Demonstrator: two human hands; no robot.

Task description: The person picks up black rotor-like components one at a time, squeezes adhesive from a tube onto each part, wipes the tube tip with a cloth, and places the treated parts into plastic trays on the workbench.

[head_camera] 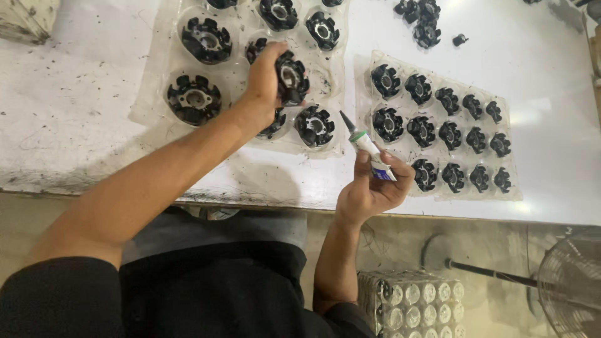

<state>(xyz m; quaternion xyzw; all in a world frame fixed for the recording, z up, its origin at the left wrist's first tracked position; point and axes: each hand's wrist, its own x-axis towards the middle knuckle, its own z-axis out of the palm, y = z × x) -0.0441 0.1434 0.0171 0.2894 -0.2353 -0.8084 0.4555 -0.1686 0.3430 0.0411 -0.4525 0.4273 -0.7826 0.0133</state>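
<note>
I'm looking down at small assembly workshop. Scuffed white workbench (75, 119) carrying clear plastic trays (441, 134) filled with identical black toothed parts (388, 124), loose ones (421, 22) lying at far edge. Glue tube (370, 150) being held over bench. Floor fan (566, 281) and stacked trays (416, 303) sitting below on bare floor.

The far row of parts (278, 12) in the left tray (156, 81) is cut off by the far edge; the part (275, 122) under the left hand (266, 72) is mostly hidden; the tube (370, 150) is partly covered by the right hand (372, 188); the fan (573, 281) is cropped at the right edge; the stacked trays (416, 307) are cut off at the near edge.
</note>
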